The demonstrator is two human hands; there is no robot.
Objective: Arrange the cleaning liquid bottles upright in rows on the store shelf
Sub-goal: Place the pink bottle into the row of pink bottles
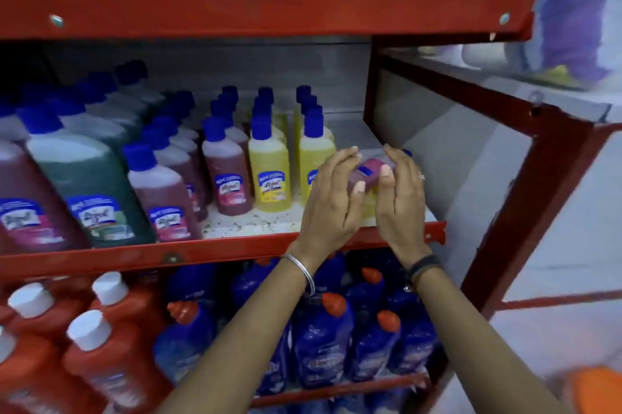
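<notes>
On the middle shelf (235,228) most bottle rows (232,157) stand upright, while the left hand (331,198) and right hand (400,191) together clasp a pink bottle (368,171), not yet placed in the bare right end.

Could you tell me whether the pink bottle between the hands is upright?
Tipped: the small pink plastic bottle lies slanted, unlike the upright yellow bottles.

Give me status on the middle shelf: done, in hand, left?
Done: the yellow bottles and the reddish bottles stand upright in rows. In hand: the left hand and the right hand close around a pink bottle that seems to lie tilted, not yet upright. Left: stand it up and fill the bare shelf behind it.
</notes>
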